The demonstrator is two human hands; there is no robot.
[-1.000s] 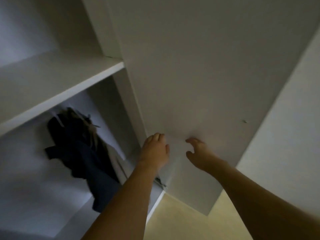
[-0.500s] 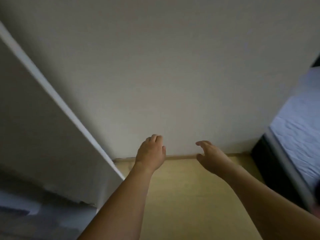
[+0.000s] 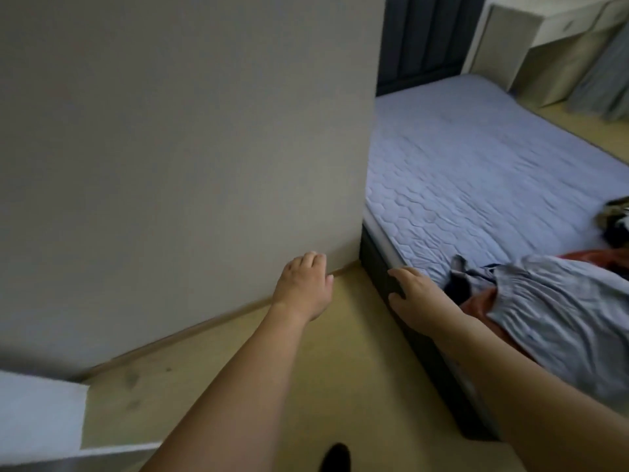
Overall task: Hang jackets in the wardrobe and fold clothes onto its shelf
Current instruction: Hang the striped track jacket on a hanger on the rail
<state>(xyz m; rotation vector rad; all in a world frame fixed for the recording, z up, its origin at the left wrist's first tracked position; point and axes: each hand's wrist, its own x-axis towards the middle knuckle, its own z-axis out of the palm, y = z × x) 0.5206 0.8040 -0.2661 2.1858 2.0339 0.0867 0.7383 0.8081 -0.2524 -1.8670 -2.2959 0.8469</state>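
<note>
A crumpled grey garment [image 3: 558,301] lies on the near right part of the bed [image 3: 476,172], with red cloth [image 3: 592,258] beneath and behind it. A dark bundle of clothes [image 3: 617,223] sits at the bed's right edge. My left hand [image 3: 303,284] hangs in the air before the wall, fingers loosely curled, holding nothing. My right hand [image 3: 415,294] reaches out over the bed's dark side rail, fingers relaxed, a little short of the grey garment. The wardrobe shows only as a white edge [image 3: 41,413] at the lower left.
A plain wall [image 3: 170,148] fills the left half. Yellowish floor [image 3: 306,386] runs between wall and bed. A dark headboard [image 3: 422,39] stands behind the mattress; a pale desk [image 3: 544,46] and grey curtain [image 3: 606,80] are at the far right.
The view has swung right from the wardrobe interior, past the wall, to the bed. Both hands stay raised and hold nothing; the right one now nears the grey garment.
</note>
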